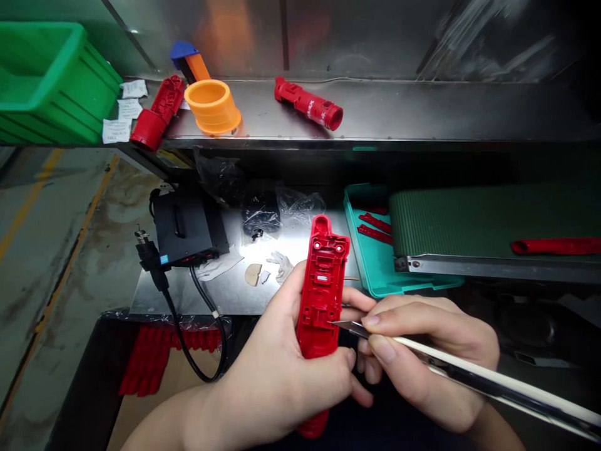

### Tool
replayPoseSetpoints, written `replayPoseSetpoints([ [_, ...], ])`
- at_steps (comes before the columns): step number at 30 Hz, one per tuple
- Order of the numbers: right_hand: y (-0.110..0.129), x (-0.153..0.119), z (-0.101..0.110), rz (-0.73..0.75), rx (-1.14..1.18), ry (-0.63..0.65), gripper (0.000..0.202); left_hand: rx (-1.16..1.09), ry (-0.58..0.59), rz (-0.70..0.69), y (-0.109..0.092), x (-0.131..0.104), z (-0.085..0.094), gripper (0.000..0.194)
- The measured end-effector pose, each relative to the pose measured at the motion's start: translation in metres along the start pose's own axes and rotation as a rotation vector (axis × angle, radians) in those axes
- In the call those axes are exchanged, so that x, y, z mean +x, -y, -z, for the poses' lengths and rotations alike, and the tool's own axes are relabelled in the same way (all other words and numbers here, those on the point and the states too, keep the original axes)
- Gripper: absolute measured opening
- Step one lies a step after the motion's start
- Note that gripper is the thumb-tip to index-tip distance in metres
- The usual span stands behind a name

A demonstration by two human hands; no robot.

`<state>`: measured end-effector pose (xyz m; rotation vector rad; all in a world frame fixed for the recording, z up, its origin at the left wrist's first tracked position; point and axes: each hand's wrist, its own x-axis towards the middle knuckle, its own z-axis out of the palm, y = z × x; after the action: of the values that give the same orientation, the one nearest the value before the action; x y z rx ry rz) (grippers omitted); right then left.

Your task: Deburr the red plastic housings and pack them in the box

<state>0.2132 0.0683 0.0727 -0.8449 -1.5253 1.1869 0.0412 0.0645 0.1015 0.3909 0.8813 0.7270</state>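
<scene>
Head view: the left hand (291,379) gripped a red shell (322,291) while the right hand (434,351) held a knife (498,383), tip at its side; work seemed under way, unfinished.

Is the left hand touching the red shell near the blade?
Touching: in the head view, the left hand grips the red shell, thumb across it.

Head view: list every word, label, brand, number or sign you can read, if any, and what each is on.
Nothing reads clearly enough to quote.
Red tube on the shelf: white lettering, too blurred.
White packets beside the green bin: dark print, too small.
Black box: blue sticker, too small to read.
Red part in the left hand: no lettering discernible.
</scene>
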Motion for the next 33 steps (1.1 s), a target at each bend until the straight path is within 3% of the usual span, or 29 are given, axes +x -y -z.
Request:
replayPoseSetpoints([
  [23,-0.0012,-0.0032,0.0023,-0.014,-0.022,0.027,0.034,0.025,0.003,-0.018,0.0043,-0.0017,0.0007,0.042],
  [33,-0.0072,-0.0053,-0.0016,-0.068,0.102,0.017,0.027,0.023,-0.015,-0.021,0.0034,-0.003,0.001,0.044],
])
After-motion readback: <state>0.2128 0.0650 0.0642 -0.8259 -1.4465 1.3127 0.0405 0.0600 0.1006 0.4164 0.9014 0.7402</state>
